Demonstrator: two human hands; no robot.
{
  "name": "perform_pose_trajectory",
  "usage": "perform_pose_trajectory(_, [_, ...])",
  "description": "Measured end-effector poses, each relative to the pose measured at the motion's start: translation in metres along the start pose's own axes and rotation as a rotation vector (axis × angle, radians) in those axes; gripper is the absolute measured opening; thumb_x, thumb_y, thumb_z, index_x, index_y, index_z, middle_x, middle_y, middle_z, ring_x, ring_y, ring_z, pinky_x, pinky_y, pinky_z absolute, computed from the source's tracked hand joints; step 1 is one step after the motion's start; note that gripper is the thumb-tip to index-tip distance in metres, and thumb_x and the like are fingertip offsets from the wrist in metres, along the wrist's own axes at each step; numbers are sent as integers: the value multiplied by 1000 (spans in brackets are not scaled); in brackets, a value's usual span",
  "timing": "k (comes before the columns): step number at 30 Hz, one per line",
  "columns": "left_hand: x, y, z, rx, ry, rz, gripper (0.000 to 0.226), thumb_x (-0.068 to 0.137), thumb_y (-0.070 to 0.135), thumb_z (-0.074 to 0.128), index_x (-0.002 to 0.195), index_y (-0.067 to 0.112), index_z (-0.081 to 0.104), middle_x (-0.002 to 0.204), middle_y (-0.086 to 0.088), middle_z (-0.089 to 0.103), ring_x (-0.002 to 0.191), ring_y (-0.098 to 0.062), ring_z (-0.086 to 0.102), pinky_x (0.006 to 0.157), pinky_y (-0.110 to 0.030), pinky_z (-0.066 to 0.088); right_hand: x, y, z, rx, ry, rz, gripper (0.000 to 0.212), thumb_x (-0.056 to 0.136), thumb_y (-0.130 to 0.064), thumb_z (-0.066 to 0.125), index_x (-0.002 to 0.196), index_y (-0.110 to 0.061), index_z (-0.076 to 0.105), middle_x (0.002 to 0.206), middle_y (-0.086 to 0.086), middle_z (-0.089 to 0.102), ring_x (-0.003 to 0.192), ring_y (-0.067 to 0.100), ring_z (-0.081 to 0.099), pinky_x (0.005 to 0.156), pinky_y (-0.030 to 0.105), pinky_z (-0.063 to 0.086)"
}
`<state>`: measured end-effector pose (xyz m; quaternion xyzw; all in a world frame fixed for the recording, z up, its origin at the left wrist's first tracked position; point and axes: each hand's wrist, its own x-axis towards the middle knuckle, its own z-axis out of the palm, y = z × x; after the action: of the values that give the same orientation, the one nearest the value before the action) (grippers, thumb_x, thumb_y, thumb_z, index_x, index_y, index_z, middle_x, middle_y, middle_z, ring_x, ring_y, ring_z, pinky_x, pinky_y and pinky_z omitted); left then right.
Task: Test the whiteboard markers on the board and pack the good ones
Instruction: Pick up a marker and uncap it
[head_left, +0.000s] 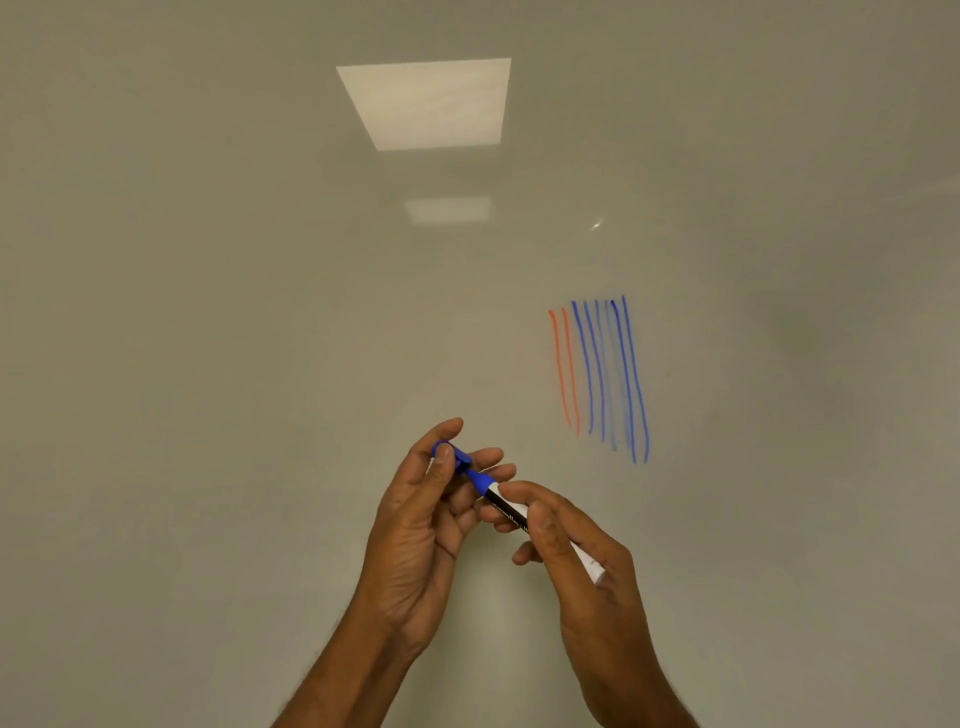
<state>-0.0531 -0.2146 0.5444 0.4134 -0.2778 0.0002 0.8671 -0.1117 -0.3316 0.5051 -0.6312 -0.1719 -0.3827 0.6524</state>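
Left grip (421, 519) pinches the blue cap (452, 452); right grip (576, 561) curls round the marker (506, 509), cap at its tip. Capping or uncapping, probably; either needs straight axial travel.

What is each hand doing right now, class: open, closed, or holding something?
Left hand: fingers pinch the blue cap.
Right hand: fingers grip the blue marker by its barrel.

White print runs along the black band of the marker (505, 507) I hold, but it is too small and blurred for me to read any word.
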Motion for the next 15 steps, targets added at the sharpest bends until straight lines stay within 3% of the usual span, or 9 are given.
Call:
perform_pose_trajectory(6, [-11,-2,-20,27,15,-47,29,98,20,53,123,13,67,105,-23,74,96,-29,74,87,-40,62,-8,5,20,47,-14,-7,35,91,-31,52,116,-18,72,115,-17,72,112,5,65,97,22,52])
perform_pose_trajectory(12, [-20,-9,-39,-139,79,-83,28,95,15,58,120,10,68,101,-24,72,89,-27,71,93,-44,57,-17,21,36,51,21,0,28,95,-21,52,111,-18,74,113,-13,74,113,8,66,100,30,51])
perform_pose_trajectory(15, [-26,-12,-52,-138,123,-83,28,95,16,58,120,9,69,100,-23,71,86,-25,67,97,-46,51,-21,29,45,46,6,36,28,92,-23,51,108,-22,74,110,-15,75,110,6,67,97,27,53])
